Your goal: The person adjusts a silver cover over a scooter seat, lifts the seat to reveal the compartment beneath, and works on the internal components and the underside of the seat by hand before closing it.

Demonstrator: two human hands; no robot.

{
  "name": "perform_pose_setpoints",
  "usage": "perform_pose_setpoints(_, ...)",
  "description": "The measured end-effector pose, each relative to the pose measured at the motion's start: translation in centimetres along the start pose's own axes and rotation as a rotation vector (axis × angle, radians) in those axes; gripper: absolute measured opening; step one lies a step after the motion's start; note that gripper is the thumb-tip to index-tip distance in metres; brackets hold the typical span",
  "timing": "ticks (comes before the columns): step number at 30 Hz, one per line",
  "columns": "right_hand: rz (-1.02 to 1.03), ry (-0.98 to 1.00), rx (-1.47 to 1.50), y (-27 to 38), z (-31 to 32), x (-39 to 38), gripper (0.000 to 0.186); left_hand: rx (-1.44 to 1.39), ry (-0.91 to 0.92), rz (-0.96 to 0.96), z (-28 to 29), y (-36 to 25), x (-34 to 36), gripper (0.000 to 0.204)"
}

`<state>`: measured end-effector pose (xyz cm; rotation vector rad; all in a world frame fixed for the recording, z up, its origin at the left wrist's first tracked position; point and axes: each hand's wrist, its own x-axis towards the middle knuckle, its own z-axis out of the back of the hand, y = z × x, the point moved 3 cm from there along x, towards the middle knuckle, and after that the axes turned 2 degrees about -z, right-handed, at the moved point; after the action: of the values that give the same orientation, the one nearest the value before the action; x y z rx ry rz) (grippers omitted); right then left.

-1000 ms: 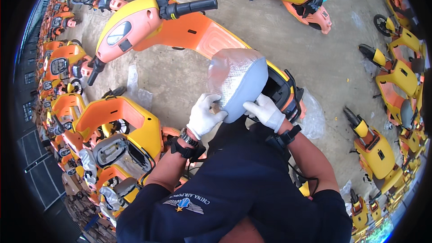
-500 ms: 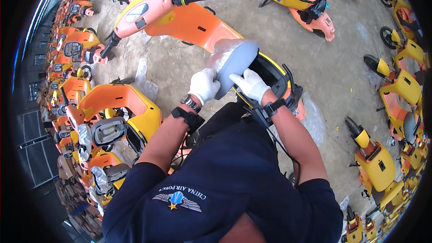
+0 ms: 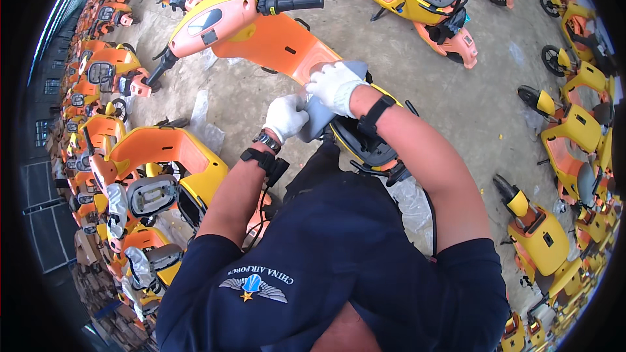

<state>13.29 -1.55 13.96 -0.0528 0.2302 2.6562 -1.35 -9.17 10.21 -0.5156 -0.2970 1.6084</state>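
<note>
A grey scooter seat [image 3: 317, 116], tipped up, lies between my gloved hands above the open storage well [image 3: 365, 138] of an orange and yellow scooter [image 3: 267, 38]. Closed at the seat's left edge is my left hand [image 3: 285, 118], its thumb toward the grey surface. My right hand [image 3: 335, 87] reaches across the top of the seat, fingers curled down over the side where the clear plastic wrap is. The hand hides most of that wrap and its own fingertips. Both hands wear white knit gloves, with black straps at the wrists.
The scooter's handlebar [image 3: 297, 4] extends at the upper left. Close on my left stands another scooter [image 3: 205, 163] with its seat [image 3: 153, 195] raised. Plastic sheets [image 3: 205, 124] lie on the concrete floor. Rows of scooters line both sides, including a yellow one [image 3: 544, 244] at the right.
My right hand has moved from the seat's right side up and left across its top. My left hand has shifted slightly left. The seat is now more covered by my hands.
</note>
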Motion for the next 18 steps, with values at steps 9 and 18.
perform_pose_setpoints(9, -0.095, -0.425, 0.354, -0.7, 0.5, 0.2, 0.019, -0.405, -0.121, 0.056, 1.6, 3.2, -1.7, 0.036)
perform_pose_setpoints(18, -0.535, -0.202, 1.849, 4.3, -11.4, -4.3, 0.065, -0.402, 0.216, 0.126, 3.6, 5.2, 1.8, 0.046)
